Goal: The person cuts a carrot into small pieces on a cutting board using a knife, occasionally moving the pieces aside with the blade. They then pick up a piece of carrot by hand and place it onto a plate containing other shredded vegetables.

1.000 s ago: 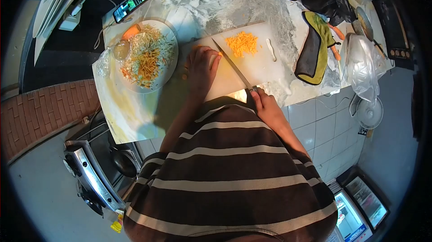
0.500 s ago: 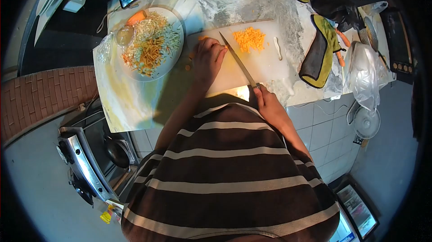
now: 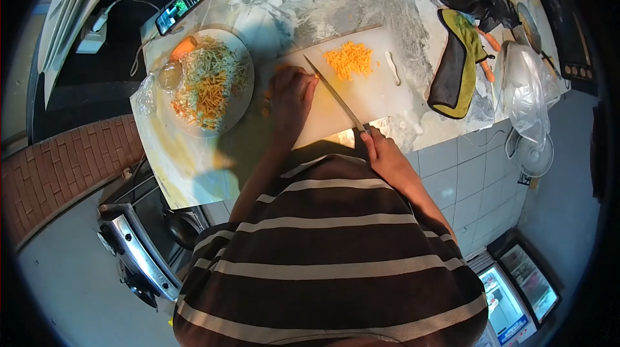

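Observation:
My right hand (image 3: 385,154) is closed round the handle of a kitchen knife (image 3: 337,96), its blade slanting up and left over the white cutting board (image 3: 391,105). Just left of the blade, my left hand (image 3: 290,98) is closed with its fingers curled on a carrot piece (image 3: 316,77), mostly hidden by the fingers. Small diced carrot (image 3: 349,61) lies heaped on the board right of the knife. Further right on the board is a thin white strip (image 3: 392,68). A few orange bits (image 3: 265,112) lie left of my left hand.
A round plate (image 3: 242,107) at left holds shredded vegetables, a carrot chunk and a small round bundle. Behind it lies a phone (image 3: 181,8) with a cable. At right are a dark, green-edged cloth (image 3: 452,69), carrots (image 3: 489,40) and a plastic bag (image 3: 524,89). A stove (image 3: 139,250) stands lower left.
The camera view has turned slightly, shifting the whole scene. Both hands keep their grip, and the knife stays beside the left fingers with little visible movement.

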A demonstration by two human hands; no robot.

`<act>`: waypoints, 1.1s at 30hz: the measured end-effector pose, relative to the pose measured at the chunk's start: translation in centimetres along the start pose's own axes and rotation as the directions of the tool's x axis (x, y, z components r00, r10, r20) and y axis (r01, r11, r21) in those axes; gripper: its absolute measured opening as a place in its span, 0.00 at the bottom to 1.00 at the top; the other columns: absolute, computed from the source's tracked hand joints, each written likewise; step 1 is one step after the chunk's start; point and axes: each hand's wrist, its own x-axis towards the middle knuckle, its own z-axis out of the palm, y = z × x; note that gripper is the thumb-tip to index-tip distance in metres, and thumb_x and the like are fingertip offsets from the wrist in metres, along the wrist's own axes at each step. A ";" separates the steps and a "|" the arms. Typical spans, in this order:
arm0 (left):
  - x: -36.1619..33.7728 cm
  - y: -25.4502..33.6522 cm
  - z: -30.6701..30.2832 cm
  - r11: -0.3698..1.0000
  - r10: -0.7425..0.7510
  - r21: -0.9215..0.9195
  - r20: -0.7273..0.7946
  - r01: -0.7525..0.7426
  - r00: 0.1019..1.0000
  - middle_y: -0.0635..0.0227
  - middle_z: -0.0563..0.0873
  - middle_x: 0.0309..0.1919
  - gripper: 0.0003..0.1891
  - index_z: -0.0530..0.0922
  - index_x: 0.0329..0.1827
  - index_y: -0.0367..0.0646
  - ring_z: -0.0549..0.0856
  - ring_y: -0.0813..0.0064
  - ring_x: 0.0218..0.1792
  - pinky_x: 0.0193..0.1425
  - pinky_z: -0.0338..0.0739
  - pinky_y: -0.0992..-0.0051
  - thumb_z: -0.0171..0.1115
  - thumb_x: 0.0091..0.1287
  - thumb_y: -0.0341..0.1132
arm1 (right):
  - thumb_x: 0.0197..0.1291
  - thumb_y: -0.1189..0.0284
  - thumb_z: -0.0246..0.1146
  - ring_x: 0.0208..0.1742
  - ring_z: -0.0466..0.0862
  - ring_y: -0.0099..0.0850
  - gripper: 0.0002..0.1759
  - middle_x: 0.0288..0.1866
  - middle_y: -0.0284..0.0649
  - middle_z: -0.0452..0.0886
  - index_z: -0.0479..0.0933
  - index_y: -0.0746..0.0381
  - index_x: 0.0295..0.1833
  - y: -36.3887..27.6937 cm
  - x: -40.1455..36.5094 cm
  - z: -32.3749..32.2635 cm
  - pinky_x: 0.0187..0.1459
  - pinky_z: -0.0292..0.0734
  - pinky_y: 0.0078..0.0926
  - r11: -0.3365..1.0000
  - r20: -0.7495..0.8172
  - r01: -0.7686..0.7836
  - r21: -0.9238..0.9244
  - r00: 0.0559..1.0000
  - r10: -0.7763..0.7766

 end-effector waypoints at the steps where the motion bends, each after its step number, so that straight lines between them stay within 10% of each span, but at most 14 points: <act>1: -0.3 0.0 0.0 1.000 -0.009 -0.002 0.006 0.009 1.000 0.70 0.83 0.39 0.08 0.82 0.34 0.46 0.81 0.65 0.45 0.58 0.69 0.65 0.74 0.57 0.31 | 0.78 0.63 0.48 0.41 0.81 0.66 0.22 0.33 0.67 0.81 0.71 0.73 0.60 0.1 0.0 0.0 0.42 0.75 0.58 1.000 0.008 -0.017 -0.001 1.000 0.017; 15: -0.5 -0.3 0.2 0.997 -0.052 0.051 0.048 0.050 0.997 0.69 0.81 0.46 0.13 0.80 0.42 0.49 0.79 0.63 0.51 0.59 0.68 0.63 0.75 0.57 0.33 | 0.78 0.60 0.49 0.38 0.83 0.64 0.20 0.28 0.65 0.81 0.71 0.69 0.55 0.2 2.7 2.0 0.37 0.77 0.60 0.989 -0.064 0.011 -0.151 0.998 -0.021; 27: -1.6 -0.3 -0.3 0.999 -0.048 0.008 -0.027 0.048 0.998 0.68 0.83 0.47 0.14 0.77 0.42 0.48 0.79 0.61 0.52 0.58 0.69 0.60 0.73 0.55 0.28 | 0.78 0.54 0.49 0.31 0.82 0.62 0.26 0.29 0.60 0.82 0.74 0.69 0.50 -0.2 1.4 -1.0 0.34 0.75 0.48 0.989 -0.087 0.121 0.088 0.990 -0.113; 29: -1.7 -0.2 -0.7 0.999 -0.042 0.013 -0.030 0.042 0.999 0.68 0.83 0.47 0.14 0.77 0.42 0.48 0.79 0.61 0.53 0.59 0.69 0.60 0.73 0.55 0.28 | 0.78 0.52 0.49 0.29 0.82 0.57 0.29 0.30 0.57 0.83 0.75 0.71 0.53 -0.8 1.6 -2.3 0.36 0.76 0.44 0.877 0.295 -0.347 0.332 0.922 0.253; 33: -1.7 0.0 -0.8 0.997 -0.070 0.020 -0.033 0.071 0.997 0.68 0.82 0.49 0.14 0.78 0.42 0.47 0.78 0.61 0.55 0.62 0.68 0.59 0.73 0.56 0.28 | 0.78 0.50 0.49 0.33 0.82 0.53 0.31 0.32 0.56 0.83 0.75 0.72 0.54 0.0 2.0 -1.6 0.42 0.77 0.44 0.859 0.313 -0.406 0.313 0.898 0.310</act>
